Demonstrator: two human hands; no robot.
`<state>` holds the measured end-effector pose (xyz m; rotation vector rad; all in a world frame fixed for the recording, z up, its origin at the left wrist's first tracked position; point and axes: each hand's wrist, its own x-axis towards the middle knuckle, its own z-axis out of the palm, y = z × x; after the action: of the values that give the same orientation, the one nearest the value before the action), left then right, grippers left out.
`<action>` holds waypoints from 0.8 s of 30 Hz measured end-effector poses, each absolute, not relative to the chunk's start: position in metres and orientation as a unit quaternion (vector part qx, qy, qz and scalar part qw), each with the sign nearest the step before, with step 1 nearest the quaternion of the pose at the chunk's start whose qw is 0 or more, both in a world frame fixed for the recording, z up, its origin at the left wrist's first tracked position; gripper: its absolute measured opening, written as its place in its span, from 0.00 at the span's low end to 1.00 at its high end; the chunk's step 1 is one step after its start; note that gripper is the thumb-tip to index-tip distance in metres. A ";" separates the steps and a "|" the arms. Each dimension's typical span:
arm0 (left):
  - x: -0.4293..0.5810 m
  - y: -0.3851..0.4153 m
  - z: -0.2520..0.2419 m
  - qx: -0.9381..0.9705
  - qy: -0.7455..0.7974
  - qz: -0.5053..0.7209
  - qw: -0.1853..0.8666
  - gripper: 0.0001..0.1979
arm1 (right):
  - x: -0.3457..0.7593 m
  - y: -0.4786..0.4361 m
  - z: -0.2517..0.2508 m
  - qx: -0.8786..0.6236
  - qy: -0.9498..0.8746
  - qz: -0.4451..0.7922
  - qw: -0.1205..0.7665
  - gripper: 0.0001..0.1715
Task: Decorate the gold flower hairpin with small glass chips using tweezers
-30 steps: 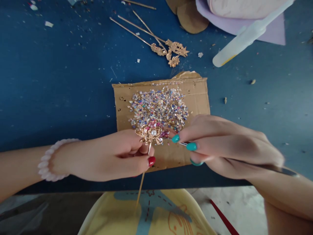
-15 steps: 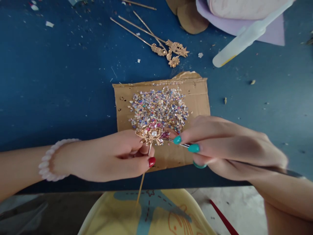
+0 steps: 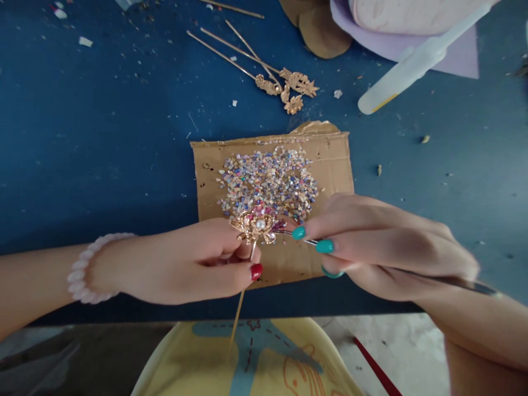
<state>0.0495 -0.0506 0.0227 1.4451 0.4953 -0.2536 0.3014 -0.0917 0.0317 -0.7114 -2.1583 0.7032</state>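
My left hand [image 3: 193, 264] pinches the thin stem of a gold flower hairpin [image 3: 251, 224], its long stick slanting down past the table edge. A white pearl sits at the flower's middle, with pink and purple stones around it. My right hand [image 3: 383, 242] is closed on metal tweezers [image 3: 310, 241], whose tips reach the flower's right side by the purple stones. Whether the tips grip a stone is too small to tell. Behind the flower, small multicoloured chips [image 3: 268, 181] are spread on a piece of cardboard [image 3: 334, 165].
Several gold hairpins [image 3: 295, 82] lie beyond the cardboard on the blue table [image 3: 103, 137]. At the upper right are a translucent white applicator [image 3: 404, 77], a purple sheet [image 3: 462, 55] and a pale pink object [image 3: 400, 14]. A yellow patterned surface [image 3: 185, 363] is below the edge.
My right hand and the tweezers have shifted very slightly left and up at the flower's right side. My left hand still holds the hairpin in nearly the same place.
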 end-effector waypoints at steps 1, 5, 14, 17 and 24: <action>0.049 -0.051 0.022 0.652 0.223 -0.114 0.716 0.15 | 0.302 -0.092 0.031 -0.275 -0.841 0.274 0.377 0.05; 0.049 -0.051 0.022 0.651 0.222 -0.115 0.717 0.15 | 0.304 -0.091 0.030 -0.267 -0.843 0.276 0.376 0.04; 0.048 -0.051 0.023 0.648 0.226 -0.117 0.718 0.15 | 0.301 -0.092 0.028 -0.276 -0.835 0.269 0.393 0.03; 0.049 -0.052 0.022 0.653 0.225 -0.118 0.713 0.15 | 0.301 -0.092 0.027 -0.274 -0.833 0.275 0.394 0.04; 0.050 -0.053 0.021 0.644 0.228 -0.125 0.719 0.15 | 0.300 -0.095 0.025 -0.298 -0.825 0.273 0.396 0.04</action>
<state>0.0496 -0.0528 0.0211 1.4239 0.5049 -0.2755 0.2999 -0.0947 0.0254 -0.7539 -2.0895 0.6921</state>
